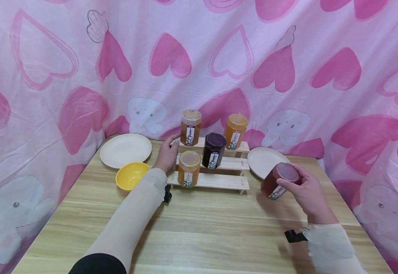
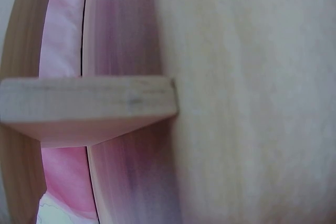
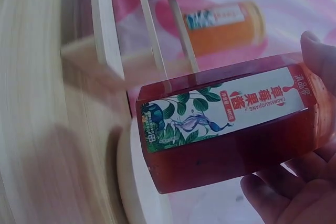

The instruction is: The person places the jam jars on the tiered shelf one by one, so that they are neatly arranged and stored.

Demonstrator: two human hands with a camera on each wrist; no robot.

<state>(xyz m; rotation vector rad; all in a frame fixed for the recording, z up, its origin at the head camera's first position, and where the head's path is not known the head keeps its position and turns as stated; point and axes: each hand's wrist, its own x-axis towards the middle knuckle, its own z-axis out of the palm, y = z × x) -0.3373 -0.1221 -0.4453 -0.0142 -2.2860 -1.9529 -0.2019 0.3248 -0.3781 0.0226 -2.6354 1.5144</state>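
In my right hand (image 1: pixel 310 194) I grip a jar of dark red strawberry jam (image 3: pixel 226 124) by its lid end, thumb on one side and fingers on the other. The jar is tilted, above the table and right of a three-step wooden rack (image 1: pixel 219 182). My left hand (image 1: pixel 167 155) is at the rack's left end, by the top step; whether its fingers curl round the wood is hidden. On the rack stand an amber jar (image 1: pixel 189 131) and an orange jar (image 1: pixel 234 135) on top, a dark purple jar (image 1: pixel 213 151) midway, and a yellow jar (image 1: pixel 189 171) on the lowest step.
A white plate (image 1: pixel 111 152) and a yellow bowl (image 1: pixel 123 182) sit left of the rack. Another white plate (image 1: pixel 264 160) is to its right, partly behind the held jar. Behind the wooden table (image 1: pixel 216 236) hangs a pink heart-patterned curtain (image 1: pixel 199 83).
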